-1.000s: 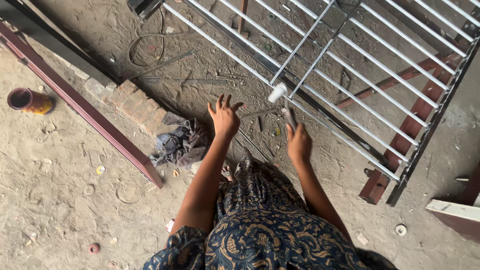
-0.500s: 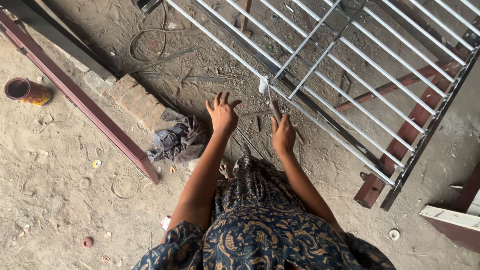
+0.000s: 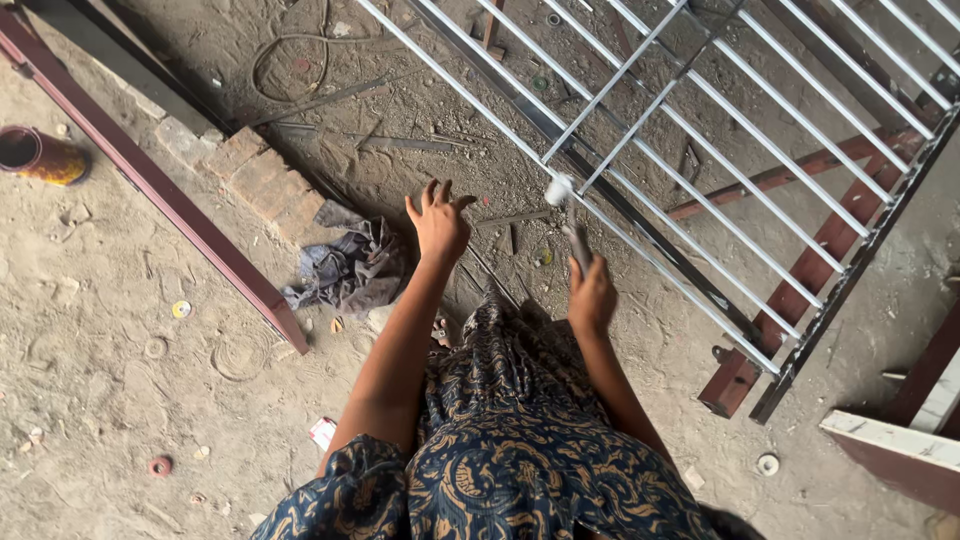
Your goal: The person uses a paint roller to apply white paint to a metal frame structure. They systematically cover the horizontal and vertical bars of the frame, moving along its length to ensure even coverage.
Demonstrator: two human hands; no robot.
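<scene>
My right hand [image 3: 592, 295] grips the handle of a small paint roller [image 3: 559, 190], whose white head touches a bar of the white metal grille [image 3: 700, 130] lying on the sandy floor. My left hand [image 3: 438, 222] is held out over the ground with fingers spread and nothing in it, just left of the grille's near edge. A crumpled grey rag [image 3: 350, 265] lies left of that hand. My patterned blue and tan clothing fills the bottom of the view.
A long dark red metal bar [image 3: 150, 175] runs diagonally at left, with bricks [image 3: 260, 180] beside it. A rusty paint tin [image 3: 40, 155] lies at far left. A cable loops at the top. A red and white frame piece [image 3: 900, 440] sits at lower right.
My right hand has shifted slightly along the grille with the roller, first left then back right. My left hand stays spread over the ground.
</scene>
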